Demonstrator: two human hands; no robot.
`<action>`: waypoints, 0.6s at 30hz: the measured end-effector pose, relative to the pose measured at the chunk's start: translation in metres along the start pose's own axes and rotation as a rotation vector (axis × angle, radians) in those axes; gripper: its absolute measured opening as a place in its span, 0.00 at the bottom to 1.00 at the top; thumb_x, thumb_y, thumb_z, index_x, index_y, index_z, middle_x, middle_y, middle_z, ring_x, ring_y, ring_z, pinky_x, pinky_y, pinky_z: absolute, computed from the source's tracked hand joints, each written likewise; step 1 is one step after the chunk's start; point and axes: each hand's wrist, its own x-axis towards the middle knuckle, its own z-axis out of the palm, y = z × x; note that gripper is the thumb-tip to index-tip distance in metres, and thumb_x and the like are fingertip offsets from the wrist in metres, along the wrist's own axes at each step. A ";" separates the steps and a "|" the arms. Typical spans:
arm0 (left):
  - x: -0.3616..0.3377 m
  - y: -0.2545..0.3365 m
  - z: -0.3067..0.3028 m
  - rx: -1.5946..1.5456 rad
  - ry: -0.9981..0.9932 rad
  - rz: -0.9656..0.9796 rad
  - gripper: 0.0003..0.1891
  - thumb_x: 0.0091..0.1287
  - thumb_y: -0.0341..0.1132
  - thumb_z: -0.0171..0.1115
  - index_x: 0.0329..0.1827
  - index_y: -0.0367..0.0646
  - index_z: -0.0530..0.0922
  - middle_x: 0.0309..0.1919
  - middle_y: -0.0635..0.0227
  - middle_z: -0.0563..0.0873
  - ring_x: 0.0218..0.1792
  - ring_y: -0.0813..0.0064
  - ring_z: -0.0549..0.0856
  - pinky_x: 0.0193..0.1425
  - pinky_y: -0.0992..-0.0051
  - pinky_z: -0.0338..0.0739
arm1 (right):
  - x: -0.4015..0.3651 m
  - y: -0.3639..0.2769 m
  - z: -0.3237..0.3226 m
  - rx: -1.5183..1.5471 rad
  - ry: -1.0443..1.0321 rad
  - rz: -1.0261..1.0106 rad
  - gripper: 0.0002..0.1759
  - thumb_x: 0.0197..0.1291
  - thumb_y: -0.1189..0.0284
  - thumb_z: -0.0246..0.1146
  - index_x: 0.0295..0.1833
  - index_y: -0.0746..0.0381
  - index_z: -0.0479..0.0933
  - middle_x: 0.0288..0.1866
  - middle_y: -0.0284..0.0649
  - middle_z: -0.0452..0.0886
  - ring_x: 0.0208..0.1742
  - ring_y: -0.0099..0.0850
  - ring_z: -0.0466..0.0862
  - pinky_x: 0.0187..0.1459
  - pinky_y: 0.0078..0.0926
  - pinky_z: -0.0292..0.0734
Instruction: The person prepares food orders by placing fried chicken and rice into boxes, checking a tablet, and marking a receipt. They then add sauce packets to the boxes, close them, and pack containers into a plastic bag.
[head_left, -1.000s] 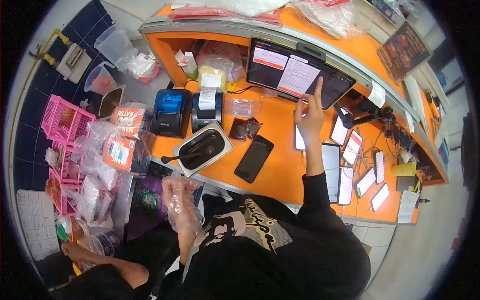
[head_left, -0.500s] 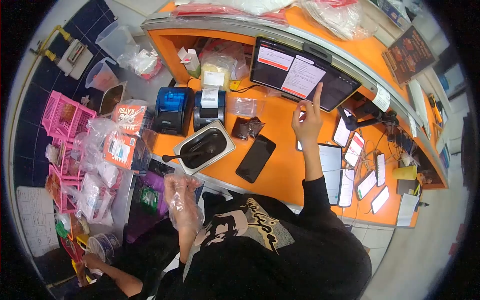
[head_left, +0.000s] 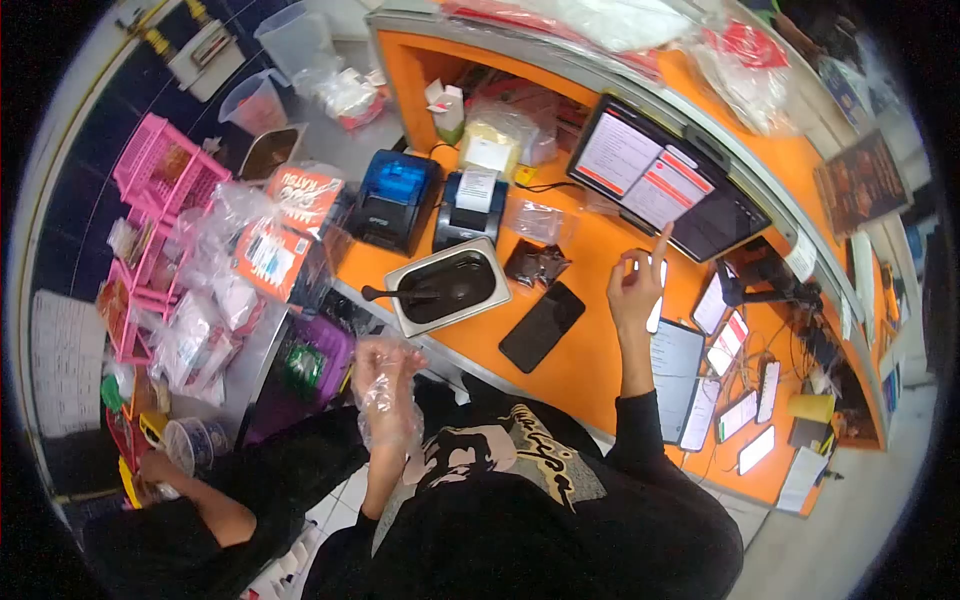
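Note:
My right hand (head_left: 636,290) is raised near the lower edge of a tablet screen (head_left: 660,185), index finger extended and the other fingers curled, holding nothing. In a clear plastic glove, my left hand (head_left: 388,395) hovers just below a metal tray (head_left: 490,293) of dark sauce with a dark spoon (head_left: 400,295) in it; its fingers are bent and loosely apart, with nothing in them. A black phone (head_left: 542,328) and a dark sauce packet (head_left: 537,264) lie between the tray and my right hand.
Two receipt printers (head_left: 392,200) (head_left: 472,208) stand behind the tray. Several lit phones and a larger tablet (head_left: 672,375) lie at right among cables. Pink baskets (head_left: 160,175) and bagged boxes (head_left: 270,262) are at left. A co-worker's hand (head_left: 160,470) is at lower left.
The view has shifted, so most things sit lower and further right. The tablet screen's displayed panels have changed. My right fingertip now sits at the screen's lower edge rather than over its middle.

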 end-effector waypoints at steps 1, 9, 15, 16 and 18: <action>0.001 -0.003 -0.003 0.019 -0.016 0.015 0.09 0.69 0.35 0.59 0.35 0.43 0.68 0.29 0.70 0.73 0.31 0.75 0.75 0.38 0.76 0.74 | -0.001 -0.003 0.000 0.060 0.034 -0.013 0.03 0.52 0.81 0.61 0.32 0.64 0.74 0.75 0.52 0.59 0.17 0.21 0.75 0.19 0.14 0.68; -0.001 0.003 -0.005 -0.080 0.083 -0.180 0.08 0.71 0.32 0.56 0.33 0.48 0.68 0.18 0.82 0.63 0.17 0.89 0.62 0.20 0.82 0.55 | -0.007 -0.008 0.033 0.228 -0.151 -0.338 0.06 0.50 0.83 0.57 0.36 0.66 0.75 0.70 0.56 0.65 0.23 0.26 0.80 0.22 0.18 0.73; 0.011 -0.017 -0.010 0.386 0.000 0.068 0.09 0.71 0.36 0.58 0.31 0.46 0.71 0.20 0.80 0.67 0.20 0.86 0.68 0.22 0.81 0.62 | 0.021 -0.029 0.130 0.256 -0.363 -0.118 0.23 0.54 0.75 0.60 0.57 0.65 0.70 0.50 0.51 0.79 0.53 0.43 0.78 0.50 0.38 0.71; 0.020 -0.007 0.005 0.510 -0.066 0.244 0.09 0.69 0.37 0.60 0.31 0.44 0.73 0.20 0.75 0.71 0.21 0.80 0.73 0.26 0.79 0.67 | 0.032 -0.038 0.147 0.174 -0.374 -0.100 0.25 0.55 0.73 0.61 0.59 0.64 0.68 0.50 0.51 0.79 0.56 0.44 0.76 0.52 0.38 0.70; 0.043 0.026 0.037 0.937 -0.341 0.453 0.10 0.64 0.35 0.63 0.36 0.39 0.73 0.24 0.66 0.76 0.25 0.70 0.77 0.30 0.72 0.72 | 0.048 -0.059 0.179 0.009 -0.399 -0.066 0.29 0.56 0.70 0.63 0.62 0.63 0.64 0.50 0.51 0.79 0.60 0.45 0.73 0.55 0.40 0.67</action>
